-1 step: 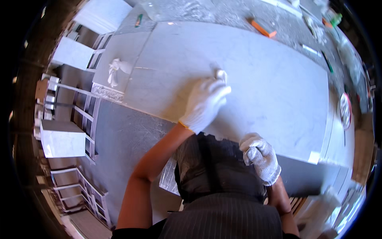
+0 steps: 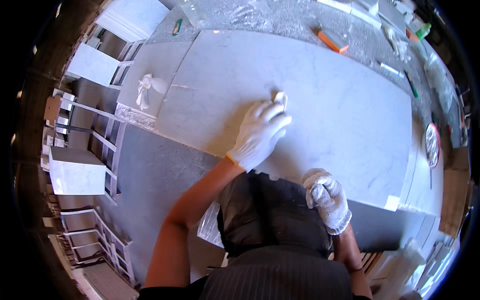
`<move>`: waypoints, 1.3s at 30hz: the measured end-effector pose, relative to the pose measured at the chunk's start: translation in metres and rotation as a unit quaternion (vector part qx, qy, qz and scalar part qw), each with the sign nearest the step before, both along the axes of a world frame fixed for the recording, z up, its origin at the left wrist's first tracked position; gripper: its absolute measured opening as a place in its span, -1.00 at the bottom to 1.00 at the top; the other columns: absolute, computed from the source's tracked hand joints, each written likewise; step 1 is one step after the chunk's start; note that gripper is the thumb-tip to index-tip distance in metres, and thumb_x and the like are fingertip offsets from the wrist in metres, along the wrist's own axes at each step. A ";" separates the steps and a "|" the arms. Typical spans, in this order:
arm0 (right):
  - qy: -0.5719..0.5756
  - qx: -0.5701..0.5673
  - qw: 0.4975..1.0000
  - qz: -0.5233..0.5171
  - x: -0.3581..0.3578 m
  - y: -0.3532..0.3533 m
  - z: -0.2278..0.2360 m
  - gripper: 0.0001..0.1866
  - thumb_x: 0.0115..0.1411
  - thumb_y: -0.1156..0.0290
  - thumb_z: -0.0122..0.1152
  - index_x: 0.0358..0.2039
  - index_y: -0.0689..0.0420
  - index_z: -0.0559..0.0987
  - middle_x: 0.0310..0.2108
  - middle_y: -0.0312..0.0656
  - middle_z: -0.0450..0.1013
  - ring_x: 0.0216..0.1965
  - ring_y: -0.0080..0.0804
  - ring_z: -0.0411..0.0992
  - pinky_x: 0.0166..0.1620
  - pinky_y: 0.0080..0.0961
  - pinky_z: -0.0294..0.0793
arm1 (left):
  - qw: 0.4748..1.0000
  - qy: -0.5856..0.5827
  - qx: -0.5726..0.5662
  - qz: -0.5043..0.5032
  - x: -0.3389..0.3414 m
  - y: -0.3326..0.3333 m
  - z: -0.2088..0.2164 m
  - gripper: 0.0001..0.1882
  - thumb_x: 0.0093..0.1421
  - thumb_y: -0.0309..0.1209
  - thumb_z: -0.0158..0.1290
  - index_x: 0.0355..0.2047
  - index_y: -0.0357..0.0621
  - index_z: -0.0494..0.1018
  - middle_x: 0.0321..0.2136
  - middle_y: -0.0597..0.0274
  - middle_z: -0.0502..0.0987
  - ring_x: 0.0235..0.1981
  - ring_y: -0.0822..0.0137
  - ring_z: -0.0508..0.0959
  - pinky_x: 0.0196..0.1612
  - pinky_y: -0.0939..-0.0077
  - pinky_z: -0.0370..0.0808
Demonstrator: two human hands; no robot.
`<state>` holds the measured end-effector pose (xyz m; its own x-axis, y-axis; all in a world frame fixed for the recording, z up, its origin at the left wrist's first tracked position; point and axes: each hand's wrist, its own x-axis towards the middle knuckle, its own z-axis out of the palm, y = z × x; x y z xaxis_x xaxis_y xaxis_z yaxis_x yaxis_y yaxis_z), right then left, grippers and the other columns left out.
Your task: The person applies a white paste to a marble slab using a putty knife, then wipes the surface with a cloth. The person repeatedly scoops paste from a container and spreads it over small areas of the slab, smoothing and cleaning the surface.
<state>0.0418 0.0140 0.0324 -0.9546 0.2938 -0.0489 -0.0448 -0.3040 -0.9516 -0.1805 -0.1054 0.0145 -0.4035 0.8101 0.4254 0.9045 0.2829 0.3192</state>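
A large pale grey slab with faint veining [image 2: 340, 115] lies flat in front of me. My left hand [image 2: 259, 132], in a white knit glove with a yellow cuff edge, is on its middle. Those fingers are bent and close together, the tips near a small dark spot or shadow. Whatever they grip, if anything, is hidden. At the slab's near edge my right hand [image 2: 327, 200], also in a white glove, is curled into a fist close to my dark apron [image 2: 280, 210]. I cannot see inside the fist.
Beyond the slab lie an orange-and-grey block [image 2: 333, 41], a green tool [image 2: 177, 27] and a dark green stick [image 2: 411, 84]. A crumpled white glove [image 2: 145, 91] rests at left. A round red-rimmed object [image 2: 432, 145] sits at right. Metal racks [image 2: 107, 142] stand on the left.
The whole view has shifted slightly. Both hands keep nearly the same pose and place over the slab.
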 end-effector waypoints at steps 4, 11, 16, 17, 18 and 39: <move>-0.087 -0.054 0.990 -0.095 -0.009 0.015 -0.015 -0.69 0.35 0.21 0.17 -0.05 0.15 0.55 -0.38 -0.24 0.50 -0.52 -0.65 0.36 -0.54 -0.66 0.34 | 0.996 -0.030 0.072 0.045 0.001 -0.005 -0.002 -0.73 0.00 -0.36 0.31 -0.26 -0.01 0.56 0.01 0.21 0.52 0.07 0.05 0.46 0.13 0.16 0.41; -0.101 0.015 0.986 -0.129 -0.042 0.012 -0.001 -0.60 0.34 0.34 0.16 0.16 0.14 0.48 -0.35 -0.23 0.49 -0.49 -0.66 0.38 -0.46 -0.68 0.42 | 0.956 -0.233 0.149 0.097 0.032 -0.007 0.020 -0.59 0.08 -0.36 0.29 -0.08 -0.17 0.43 0.02 0.09 0.48 -0.07 0.22 0.52 0.01 0.33 0.47; -0.027 0.355 0.928 -0.109 -0.049 0.002 -0.013 -0.52 0.25 0.50 0.14 0.20 0.21 0.42 -0.25 -0.08 0.54 -0.29 -0.35 0.50 -0.19 -0.44 0.50 | 0.827 -0.552 0.027 0.103 0.046 0.007 0.038 -0.67 0.27 -0.16 0.14 -0.31 -0.21 0.44 -0.39 0.19 0.54 -0.42 0.38 0.49 -0.30 0.42 0.43; 0.013 0.444 0.889 -0.107 -0.049 0.003 -0.013 -0.50 0.23 0.52 0.15 0.20 0.23 0.42 -0.19 -0.03 0.55 -0.21 -0.27 0.54 -0.10 -0.38 0.52 | 0.792 -0.601 0.005 0.111 0.046 0.008 0.039 -0.68 0.29 -0.17 0.12 -0.36 -0.21 0.45 -0.51 0.21 0.50 -0.47 0.40 0.48 -0.36 0.41 0.41; -0.041 0.371 0.923 -0.089 -0.045 0.002 -0.009 -0.56 0.22 0.55 0.20 0.13 0.26 0.47 0.04 0.13 0.49 -0.03 0.04 0.53 0.02 -0.25 0.50 | 0.810 -0.580 0.022 0.088 0.047 0.009 0.037 -0.67 0.31 -0.18 0.10 -0.37 -0.23 0.46 -0.54 0.17 0.49 -0.50 0.39 0.48 -0.40 0.39 0.40; -0.127 0.322 0.937 -0.046 -0.038 0.013 -0.017 -0.43 0.21 0.63 0.07 0.28 0.27 0.34 -0.42 -0.25 0.49 -0.42 -0.53 0.39 -0.27 -0.55 0.45 | 0.722 -0.670 0.070 0.157 0.009 -0.036 0.062 -0.75 0.29 -0.33 0.05 -0.27 -0.33 0.53 -0.46 0.21 0.58 -0.45 0.51 0.55 -0.33 0.59 0.50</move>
<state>0.0038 0.0267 0.0158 -0.9055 0.4207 -0.0550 0.2096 0.3309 -0.9201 -0.1711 -0.1418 0.0763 -0.6832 0.5759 -0.4490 -0.3453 0.2870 0.8935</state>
